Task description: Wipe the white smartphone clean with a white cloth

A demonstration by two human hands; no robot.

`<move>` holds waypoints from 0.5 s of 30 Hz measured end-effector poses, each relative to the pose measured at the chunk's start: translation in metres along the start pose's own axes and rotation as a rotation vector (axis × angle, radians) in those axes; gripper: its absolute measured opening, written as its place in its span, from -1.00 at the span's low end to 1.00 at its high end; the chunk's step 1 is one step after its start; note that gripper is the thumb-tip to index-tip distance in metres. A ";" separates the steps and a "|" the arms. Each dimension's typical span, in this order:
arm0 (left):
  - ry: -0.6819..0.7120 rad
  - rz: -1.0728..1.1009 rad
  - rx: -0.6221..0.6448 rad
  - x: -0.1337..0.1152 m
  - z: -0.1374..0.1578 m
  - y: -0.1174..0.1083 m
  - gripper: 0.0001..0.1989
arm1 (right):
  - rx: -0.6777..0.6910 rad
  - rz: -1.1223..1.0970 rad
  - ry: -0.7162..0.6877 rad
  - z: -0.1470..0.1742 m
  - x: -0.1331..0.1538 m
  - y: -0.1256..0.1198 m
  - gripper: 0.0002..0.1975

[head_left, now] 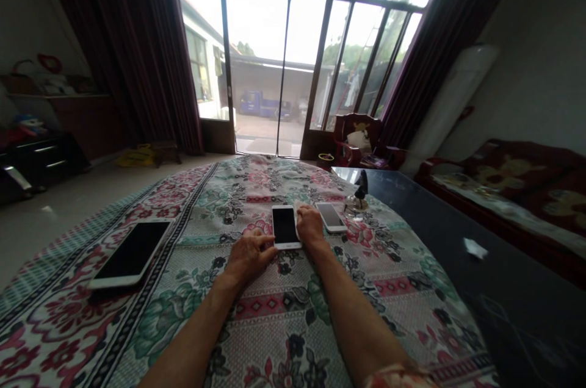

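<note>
A white-framed smartphone (285, 226) with a dark screen lies in front of me on the flowered tablecloth (256, 305). My left hand (251, 252) grips its left edge near the lower corner, index finger and thumb at the frame. On the opposite side my right hand (309, 223) is closed at the phone's right edge, its fingers curled and partly hidden. Just right of that hand lies a second white phone (331, 217) with a greyish screen. Farther left rests a larger white tablet-like device (133, 252), its screen black.
A small dark upright object on a clear base (359, 193) stands right of the phones. Beside the cloth, a dark glossy table (425, 217) carries a crumpled white piece (475, 248). A wooden sofa (508, 174) is at right; glass doors (274, 71) are ahead.
</note>
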State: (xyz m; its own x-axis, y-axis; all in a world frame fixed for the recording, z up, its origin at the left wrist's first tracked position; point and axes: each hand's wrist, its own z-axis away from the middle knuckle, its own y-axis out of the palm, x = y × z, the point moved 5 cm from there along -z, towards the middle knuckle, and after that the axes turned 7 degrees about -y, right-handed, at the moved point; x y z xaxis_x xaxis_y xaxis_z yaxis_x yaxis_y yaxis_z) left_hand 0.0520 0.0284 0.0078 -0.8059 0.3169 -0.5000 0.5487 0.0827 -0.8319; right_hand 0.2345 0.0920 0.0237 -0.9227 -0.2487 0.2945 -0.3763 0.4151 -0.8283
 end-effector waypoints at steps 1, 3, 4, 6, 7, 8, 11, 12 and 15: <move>0.002 0.002 -0.002 0.000 0.000 0.000 -0.74 | -0.019 0.008 0.023 -0.001 -0.006 -0.004 -0.70; 0.005 0.006 0.000 0.000 0.000 0.000 -0.74 | -0.067 -0.006 0.057 -0.002 -0.011 -0.010 -0.68; 0.006 0.007 0.003 0.000 0.000 0.000 -0.73 | -0.092 -0.029 0.065 -0.003 -0.009 -0.012 -0.68; 0.005 0.005 0.007 0.000 0.000 0.000 -0.73 | -0.124 -0.093 0.056 -0.004 0.001 -0.012 -0.69; 0.004 0.001 0.008 0.000 0.000 0.000 -0.73 | -0.125 -0.124 0.035 -0.004 0.009 -0.010 -0.69; 0.005 -0.004 0.008 -0.001 0.000 0.000 -0.73 | -0.110 -0.145 -0.001 -0.004 0.019 -0.007 -0.69; 0.019 -0.029 0.014 -0.003 0.001 -0.001 -0.78 | 0.017 -0.156 -0.181 0.000 0.048 0.007 -0.72; 0.024 -0.036 0.016 -0.003 0.001 -0.001 -0.80 | 0.067 -0.143 -0.235 0.002 0.055 0.011 -0.75; 0.028 -0.040 0.020 -0.004 0.001 -0.001 -0.81 | 0.151 -0.089 -0.298 0.006 0.062 0.019 -0.78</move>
State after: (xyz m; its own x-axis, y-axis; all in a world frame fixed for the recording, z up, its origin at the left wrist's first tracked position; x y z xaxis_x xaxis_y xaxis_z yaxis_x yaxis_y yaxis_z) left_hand 0.0545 0.0265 0.0104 -0.8207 0.3400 -0.4592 0.5109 0.0769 -0.8562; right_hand 0.1710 0.0790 0.0234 -0.8135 -0.5320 0.2351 -0.4170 0.2516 -0.8734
